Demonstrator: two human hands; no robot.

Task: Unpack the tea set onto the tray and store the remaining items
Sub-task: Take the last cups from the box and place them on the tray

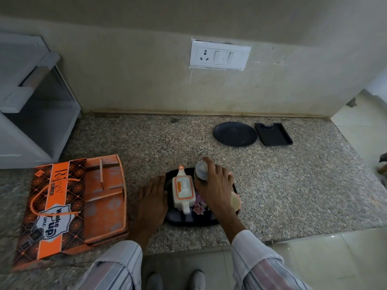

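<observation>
Landmark = the dark tray (189, 223) on the granite counter (293, 185). R hand (215, 185) is over the tray's far-right part, fingers (207, 162) curled round a small clear jar (201, 173) w/ a whitish cap; jar looks upright, its base at or just above the tray surface, can't tell which. So R hand is closed on the jar. L hand (152, 203) lies flat, palm down, against the tray's left edge, fingers spread, holding nothing; prob. steadying the tray.

On the tray, just left of the jar: white teapot (183, 190) w/ orange trim, long axis running near-to-far, one end toward the person. A pale cup (235, 200) sits at the tray's right edge, partly hidden under the R wrist.

Left of the tray, well apart: orange gift box (71, 208), open, compartments look empty. Beyond the tray, toward the wall: dark round plate (235, 133) and a small dark rectangular tray (273, 133) side by side.

Judgement: jar is being set beside the teapot; R hand is the one to release, straight up to clear the pot. Box likely gets stored after.
</observation>
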